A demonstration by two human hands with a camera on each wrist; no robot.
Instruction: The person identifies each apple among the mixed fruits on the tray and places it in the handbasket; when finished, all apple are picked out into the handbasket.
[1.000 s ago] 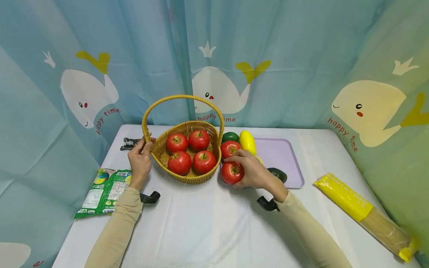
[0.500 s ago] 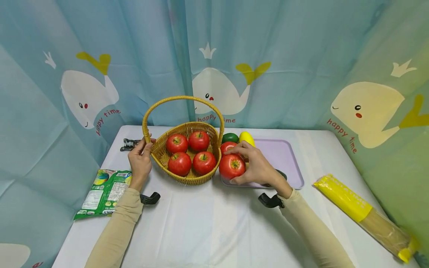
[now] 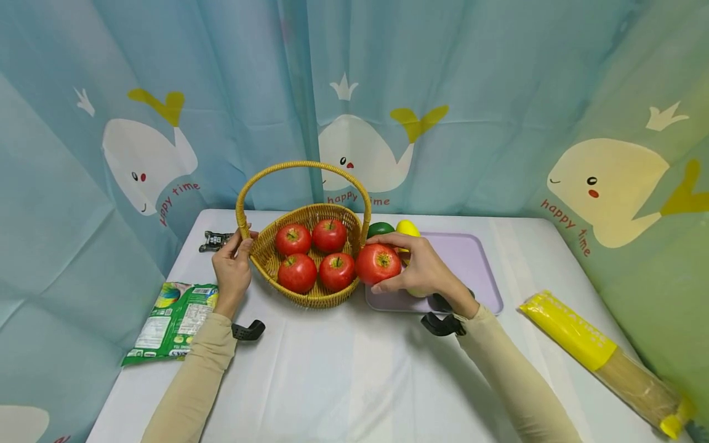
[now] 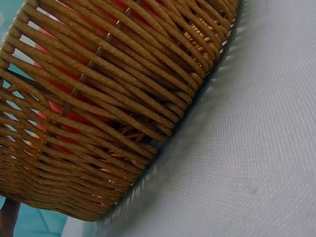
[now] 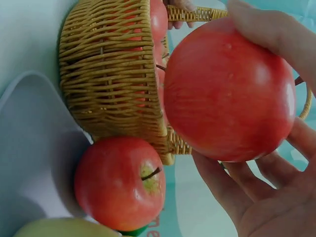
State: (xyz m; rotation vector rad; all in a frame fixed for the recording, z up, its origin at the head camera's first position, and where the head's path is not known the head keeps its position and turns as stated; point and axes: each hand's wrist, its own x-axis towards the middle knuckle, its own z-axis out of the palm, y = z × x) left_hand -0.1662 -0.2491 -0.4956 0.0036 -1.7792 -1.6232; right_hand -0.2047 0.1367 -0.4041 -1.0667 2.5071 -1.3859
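My left hand [image 3: 231, 274] holds the left side of a wicker basket [image 3: 316, 301], at the foot of its arched handle. Several red apples lie inside the basket. My right hand [image 3: 423, 267] grips another red apple [image 3: 376, 264] by the basket's right rim. In the right wrist view, thumb and fingers span this raised apple [image 5: 229, 91], above the level of the rim. Below it, a further apple [image 5: 118, 182] sits on the lilac tray [image 3: 468, 264], against the basket's outer wall. The left wrist view shows mostly the basket's woven side [image 4: 113, 84] on the white cloth.
A yellow fruit [image 3: 407, 227] and a green one [image 3: 380, 229] lie at the tray's back left. A dark green fruit [image 3: 440, 303] is partly under my right wrist. A green snack bag [image 3: 177, 320] and small black item [image 3: 213, 241] lie left; a yellow noodle pack [image 3: 598, 351] lies right.
My right hand has lifted the apple from the tray and brought it left and slightly up to the basket's rim. The left hand keeps its hold on the basket.
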